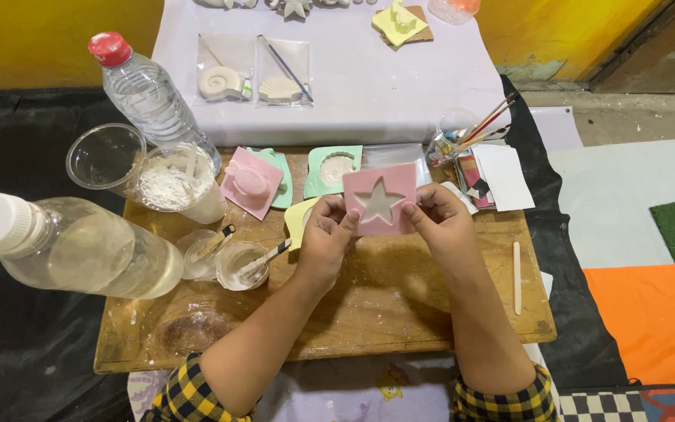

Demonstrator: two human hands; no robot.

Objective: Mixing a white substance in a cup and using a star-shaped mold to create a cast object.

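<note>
From the head view I see my left hand (328, 234) and right hand (441, 217) pinching the side edges of a pink square mould with a white star-shaped filling (380, 200), held just above the wooden board (369, 305). Left of the mould, a small clear cup with a stirring stick (241, 266) stands on that board, and a flat wooden stick (517, 277) lies to its right.

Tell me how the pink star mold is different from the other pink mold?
Both hands, left hand and right hand, hold the star mold up; the other pink mold lies on the wooden board. The star mold's hollow shows white filling; the other's bulges outward. Both are pink.
</note>
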